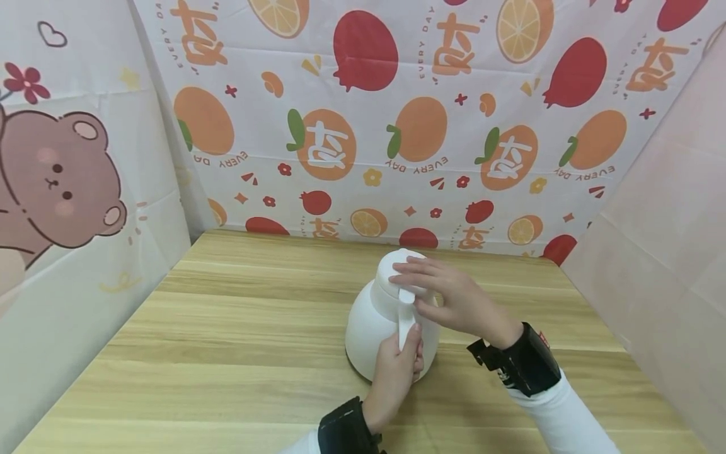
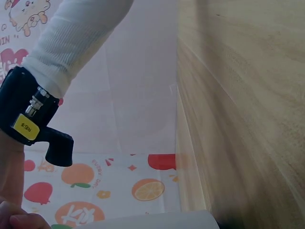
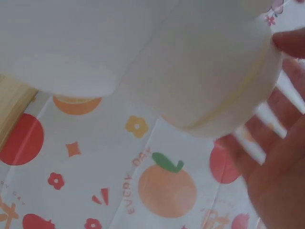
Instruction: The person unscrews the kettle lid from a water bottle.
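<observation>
I can read EVERY DAY [image 1: 416,167] printed repeatedly on the fruit-patterned sheet [image 1: 363,142], some of it upside down; my right wrist view shows it beside a printed orange [image 3: 167,191]. Stylised orange characters [image 1: 455,47] there I can't decipher. On my left wrist feed, a pale sheet [image 2: 128,86] bears OIN [image 2: 4,41], cut off, and a yellow label [image 2: 26,128] is too blurred to read

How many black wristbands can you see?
2: the left wristband at the bottom of the head view, and the right wristband, to the right of the white jug. The sleeves could hide others.
</observation>
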### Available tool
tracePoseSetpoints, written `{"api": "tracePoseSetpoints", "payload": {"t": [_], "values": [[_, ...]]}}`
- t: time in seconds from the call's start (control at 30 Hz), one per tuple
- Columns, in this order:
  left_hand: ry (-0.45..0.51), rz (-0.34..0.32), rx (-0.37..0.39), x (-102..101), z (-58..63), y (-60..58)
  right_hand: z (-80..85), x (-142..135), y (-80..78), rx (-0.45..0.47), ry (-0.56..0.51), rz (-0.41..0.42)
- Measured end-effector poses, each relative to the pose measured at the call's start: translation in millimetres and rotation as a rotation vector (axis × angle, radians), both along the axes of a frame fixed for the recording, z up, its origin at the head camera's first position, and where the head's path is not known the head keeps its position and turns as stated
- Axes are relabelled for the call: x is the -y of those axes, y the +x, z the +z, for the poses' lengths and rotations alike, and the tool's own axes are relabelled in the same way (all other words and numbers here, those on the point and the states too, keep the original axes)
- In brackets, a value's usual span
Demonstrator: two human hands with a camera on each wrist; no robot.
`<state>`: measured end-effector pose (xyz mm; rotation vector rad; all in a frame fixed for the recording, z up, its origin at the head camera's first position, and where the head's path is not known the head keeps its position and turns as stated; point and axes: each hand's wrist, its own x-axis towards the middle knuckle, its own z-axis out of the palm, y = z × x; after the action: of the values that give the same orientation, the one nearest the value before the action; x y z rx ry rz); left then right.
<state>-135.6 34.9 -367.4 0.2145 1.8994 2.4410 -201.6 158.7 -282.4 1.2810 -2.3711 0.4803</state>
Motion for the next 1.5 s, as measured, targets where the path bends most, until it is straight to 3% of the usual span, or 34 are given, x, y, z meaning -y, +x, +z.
{"api": "tracePoseSetpoints", "payload": {"t": [0.17, 0.27, 0.53, 0.97, 1.27, 1.5], "values": [[-0.012, -0.005, 0.015, -0.2, 0.1, -1.7, -2.2, 11.0, 7.9, -0.131, -0.025, -0.093], [-0.015, -0.004, 0.014, -0.6, 0.2, -2.6, -2.7, 16.7, 10.2, -0.145, -0.021, -0.138], [-0.009, 0.003, 0.021, -0.8, 0.2, -2.3, -3.2, 12.8, 12.6, -0.078, -0.048, -0.116], [-0.013, -0.001, 0.008, 0.1, -1.2, -1.2, -11.3, -19.4, 4.9, 0.069, -0.201, -0.092], [0.0, 0.004, -0.007, 0.1, -1.1, -1.0, -0.2, 3.2, 3.6, -0.001, -0.082, -0.223], [0.007, 0.009, 0.014, -1.1, -1.2, -0.2, -4.1, 17.4, -3.2, -0.048, -0.013, -0.267]]}}
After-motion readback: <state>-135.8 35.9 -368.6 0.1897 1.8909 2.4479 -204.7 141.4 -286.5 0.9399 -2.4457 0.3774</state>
